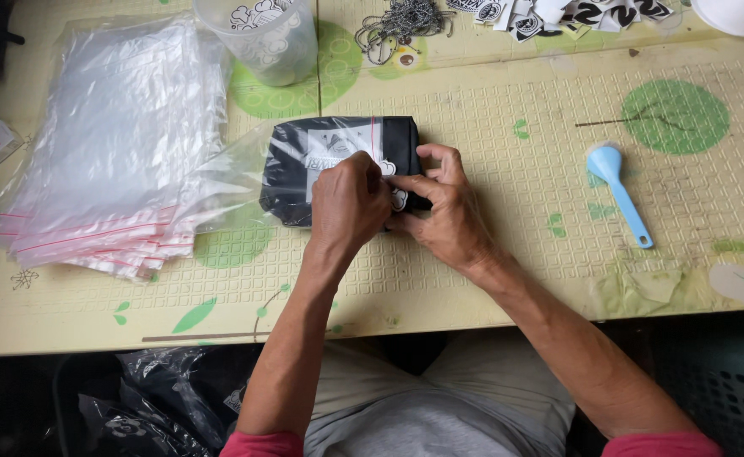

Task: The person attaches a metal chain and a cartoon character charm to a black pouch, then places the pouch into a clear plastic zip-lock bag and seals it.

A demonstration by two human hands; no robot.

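While both hands press on the bagged black garment (338, 165), which lies folded flat on the worktop (507, 279), the risks sit at its near edge. The left hand (348, 203) is curled closed on top of the package, and the right hand (444, 211) pinches a small white sticker (399, 199) against the clear bag with thumb and fingertips. A sticker laid down crooked would likely crease or trap air, since the film over soft cloth gives under pressure. The bag's loose open end, left of the garment, trails onto the stack of empty clear bags (109, 144); a tug there could drag the stack. The blue scoop (621, 190), well to the right of the garment, seems out of harm's way.
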